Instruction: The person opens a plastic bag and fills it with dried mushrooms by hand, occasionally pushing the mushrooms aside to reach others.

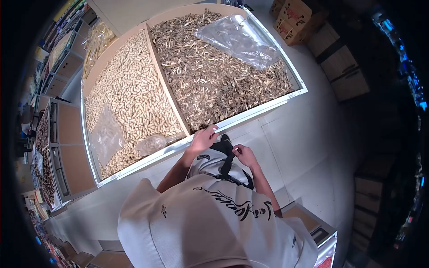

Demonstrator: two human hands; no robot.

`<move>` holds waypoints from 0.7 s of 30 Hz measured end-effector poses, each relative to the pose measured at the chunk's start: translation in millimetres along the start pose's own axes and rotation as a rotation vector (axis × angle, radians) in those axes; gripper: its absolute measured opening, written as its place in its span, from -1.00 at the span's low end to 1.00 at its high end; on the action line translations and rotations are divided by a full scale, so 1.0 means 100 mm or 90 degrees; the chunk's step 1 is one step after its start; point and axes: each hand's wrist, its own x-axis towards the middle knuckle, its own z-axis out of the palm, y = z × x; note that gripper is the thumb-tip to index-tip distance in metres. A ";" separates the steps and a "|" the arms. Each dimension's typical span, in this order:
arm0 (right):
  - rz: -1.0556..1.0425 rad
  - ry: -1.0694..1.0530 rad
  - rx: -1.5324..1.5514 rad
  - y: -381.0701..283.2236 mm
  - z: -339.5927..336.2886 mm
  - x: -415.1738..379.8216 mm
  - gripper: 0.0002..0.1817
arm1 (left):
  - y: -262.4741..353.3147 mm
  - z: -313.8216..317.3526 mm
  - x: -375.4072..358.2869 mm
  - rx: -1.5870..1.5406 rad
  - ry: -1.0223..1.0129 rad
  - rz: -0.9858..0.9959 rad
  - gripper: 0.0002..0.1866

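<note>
My left hand (204, 139) rests at the front rim of a large display bin (250, 112), its fingers stretched out and nothing seen in them. Just left of it a clear plastic scoop (151, 145) lies on unshelled peanuts (134, 85). Beyond the hand, past a wooden divider (166, 85), is a heap of dried, brown, mushroom-like pieces (214, 80). My right hand (245, 156) is in front of my body, beside a black strap (226, 166). Its thumb and fingers are pinched together; what is between them is too small to make out.
A clear plastic bag (239, 40) lies on the dried pieces, and another plastic bag (106, 136) lies on the peanuts. Behind my right side stands a low cabinet (308, 223). Cardboard boxes (292, 22) are at the far right, and more display bins (71, 147) line the left.
</note>
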 end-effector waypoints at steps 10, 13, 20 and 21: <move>0.034 0.078 0.017 0.44 -1.69 0.84 -0.74 | 0.63 0.39 2.60 -0.424 0.084 -0.132 -0.68; 0.029 0.095 0.005 0.40 -2.10 1.05 -0.77 | 0.96 0.38 3.17 -0.397 0.081 -0.224 -0.55; -0.037 0.014 0.008 0.10 -2.72 1.62 -0.76 | 1.06 0.52 4.09 -0.170 0.120 -0.376 -0.51; -0.050 0.003 0.006 0.09 -2.81 1.73 -0.76 | 0.99 0.59 4.16 -0.201 0.156 -0.353 -0.55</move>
